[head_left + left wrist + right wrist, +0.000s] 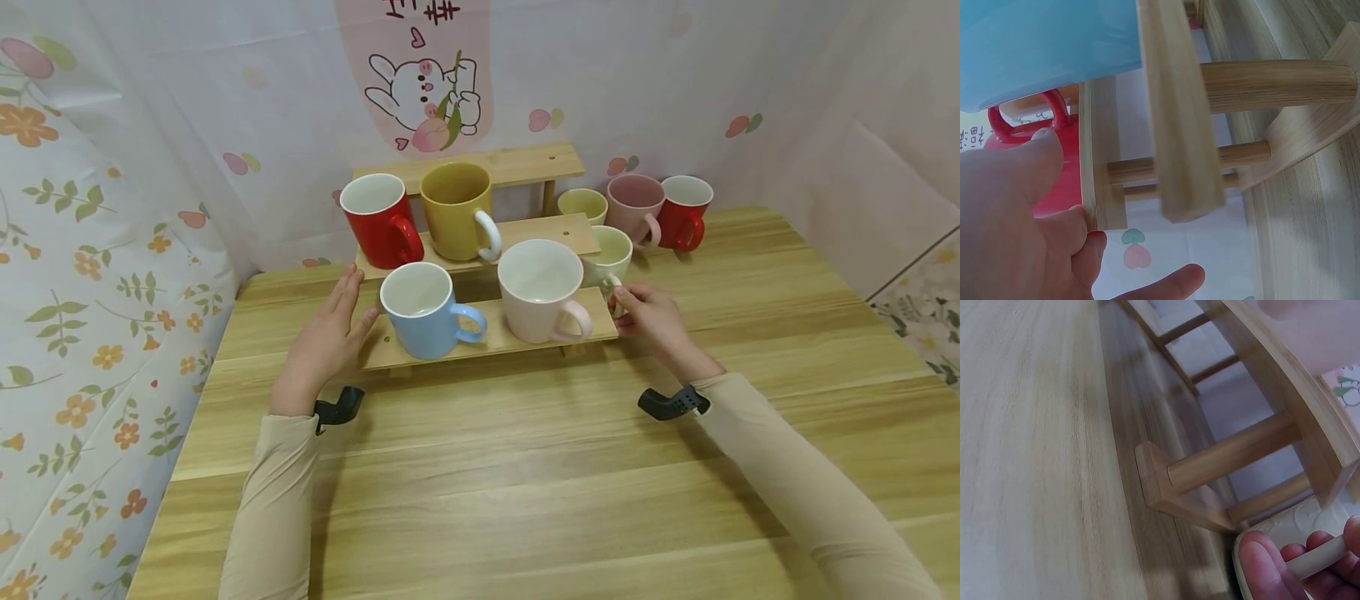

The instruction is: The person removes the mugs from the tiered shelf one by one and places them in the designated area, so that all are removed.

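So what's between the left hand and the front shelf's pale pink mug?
The light blue mug stands between the left hand and the pale pink mug, as the head view shows.

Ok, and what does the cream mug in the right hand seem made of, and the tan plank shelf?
The cream loop-handled mug looks like glazed ceramic: soft sheen, raised relief on its wall; plastic can't be ruled out. The tan three-tiered plank shelf looks like smooth, low-sheen wood: grain runs along its round posts.

The table (480,483) bears a tiered rack (480,335), red mug (682,218), pink mug (630,218) and, apparently, two yellow cups (613,257)
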Tool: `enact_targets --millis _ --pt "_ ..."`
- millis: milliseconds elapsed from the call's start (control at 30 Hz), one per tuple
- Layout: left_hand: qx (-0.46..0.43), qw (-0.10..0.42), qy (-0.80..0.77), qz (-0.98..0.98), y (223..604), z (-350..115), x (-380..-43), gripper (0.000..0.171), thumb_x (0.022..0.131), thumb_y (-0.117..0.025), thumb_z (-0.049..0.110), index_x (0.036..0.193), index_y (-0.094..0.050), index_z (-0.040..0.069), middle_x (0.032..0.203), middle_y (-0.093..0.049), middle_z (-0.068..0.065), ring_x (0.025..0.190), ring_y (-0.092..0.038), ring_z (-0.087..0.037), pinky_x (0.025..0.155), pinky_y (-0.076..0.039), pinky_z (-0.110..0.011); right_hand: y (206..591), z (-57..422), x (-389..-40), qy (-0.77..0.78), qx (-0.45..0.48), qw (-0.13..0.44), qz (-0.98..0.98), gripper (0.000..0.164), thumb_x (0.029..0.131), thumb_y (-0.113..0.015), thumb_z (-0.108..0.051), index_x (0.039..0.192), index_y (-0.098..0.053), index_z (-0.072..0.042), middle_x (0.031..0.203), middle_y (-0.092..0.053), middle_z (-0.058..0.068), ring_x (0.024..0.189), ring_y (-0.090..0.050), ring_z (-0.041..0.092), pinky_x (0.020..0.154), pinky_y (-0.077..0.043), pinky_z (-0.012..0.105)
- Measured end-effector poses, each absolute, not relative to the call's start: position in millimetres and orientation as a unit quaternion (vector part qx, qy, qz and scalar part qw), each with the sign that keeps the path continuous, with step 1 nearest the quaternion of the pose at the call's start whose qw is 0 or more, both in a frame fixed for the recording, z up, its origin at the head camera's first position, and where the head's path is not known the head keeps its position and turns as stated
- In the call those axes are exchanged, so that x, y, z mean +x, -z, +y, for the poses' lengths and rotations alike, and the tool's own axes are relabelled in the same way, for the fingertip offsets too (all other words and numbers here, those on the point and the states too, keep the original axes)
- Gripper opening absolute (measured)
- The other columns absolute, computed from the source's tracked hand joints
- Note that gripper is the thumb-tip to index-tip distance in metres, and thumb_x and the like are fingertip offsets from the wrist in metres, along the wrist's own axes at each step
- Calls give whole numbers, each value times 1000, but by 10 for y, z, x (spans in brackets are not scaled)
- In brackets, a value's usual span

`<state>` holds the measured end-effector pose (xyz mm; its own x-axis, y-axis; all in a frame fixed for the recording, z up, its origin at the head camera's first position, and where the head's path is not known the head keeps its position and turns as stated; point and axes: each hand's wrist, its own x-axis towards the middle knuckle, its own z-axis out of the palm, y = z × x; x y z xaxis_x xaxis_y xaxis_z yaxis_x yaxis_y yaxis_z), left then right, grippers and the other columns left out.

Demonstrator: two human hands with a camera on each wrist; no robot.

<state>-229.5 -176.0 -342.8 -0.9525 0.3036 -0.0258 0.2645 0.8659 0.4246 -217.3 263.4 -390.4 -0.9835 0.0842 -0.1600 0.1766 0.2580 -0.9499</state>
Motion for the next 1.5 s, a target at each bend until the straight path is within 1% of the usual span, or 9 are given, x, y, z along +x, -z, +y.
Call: enact_targets --millis 267,533,667,800,967,1100,1233,1300,1500 --pt "148 48 -215 964 3419 -1755 -2296 71 101 -33 49 155 -4 14 162 3 -2 146 -17 -35 112 -24 -58 3877 2565 -2206 578 81 49 811 33 101 -46 -30 103 -53 2 76 -49 -6 59 -53 1 54 -49 18" --pt "153 44 -218 963 3424 -1763 -2297 70 102 -33 47 155 -4 12 162 1 -6 146 -15 -34 113 -23 -57 3897 2557 -2209 600 76 58 795 23 101 -46 -28 84 -53 -16 71 -48 -11 59 -54 -1 56 -48 17" --pt "153 46 -215 964 3415 -1767 -2300 70 102 -33 47 155 -2 13 162 3 -5 147 -14 -33 113 -22 -57 3905 2578 -2221 598 78 65 795 23 101 -47 -28 81 -53 -18 72 -46 -10 60 -53 0 57 -47 17" --pt "153 46 -215 963 3414 -1773 -2299 70 102 -33 47 155 -2 13 162 5 -3 146 -15 -35 113 -23 -57 3891 2581 -2231 585 74 69 805 23 100 -48 -30 86 -54 -13 73 -47 -9 61 -54 2 59 -48 19" --pt "154 46 -222 962 3425 -1779 -2298 70 102 -33 47 155 -2 14 162 5 -3 146 -16 -36 113 -22 -58 3867 2568 -2227 565 71 62 820 28 100 -49 -26 99 -54 1 71 -50 -7 60 -53 2 57 -49 19" --pt "157 45 -223 961 3442 -1775 -2299 70 102 -33 47 155 -3 12 162 3 -4 146 -15 -34 114 -22 -57 3835 2569 -2211 524 77 54 846 37 99 -51 -25 113 -52 9 85 -56 5 61 -55 1 57 -52 18" --pt "158 44 -221 961 3460 -1774 -2301 70 102 -33 47 155 -4 12 162 3 -4 147 -13 -33 114 -22 -56 3759 2580 -2191 481 74 56 872 44 98 -53 -27 120 -50 11 107 -57 21 63 -60 1 59 -56 20" --pt "156 45 -222 961 3463 -1777 -2299 70 102 -33 47 155 -3 12 162 4 -3 147 -13 -32 114 -22 -56 3716 2589 -2185 479 66 61 873 44 98 -52 -27 121 -49 11 111 -56 27 63 -62 2 60 -57 23" --pt "157 41 -227 960 3456 -1783 -2304 70 102 -34 46 155 -5 11 162 4 -2 147 -12 -31 114 -21 -56 3606 2619 -2184 493 58 70 866 42 99 -51 -22 123 -47 12 112 -56 27 62 -65 4 61 -58 26"
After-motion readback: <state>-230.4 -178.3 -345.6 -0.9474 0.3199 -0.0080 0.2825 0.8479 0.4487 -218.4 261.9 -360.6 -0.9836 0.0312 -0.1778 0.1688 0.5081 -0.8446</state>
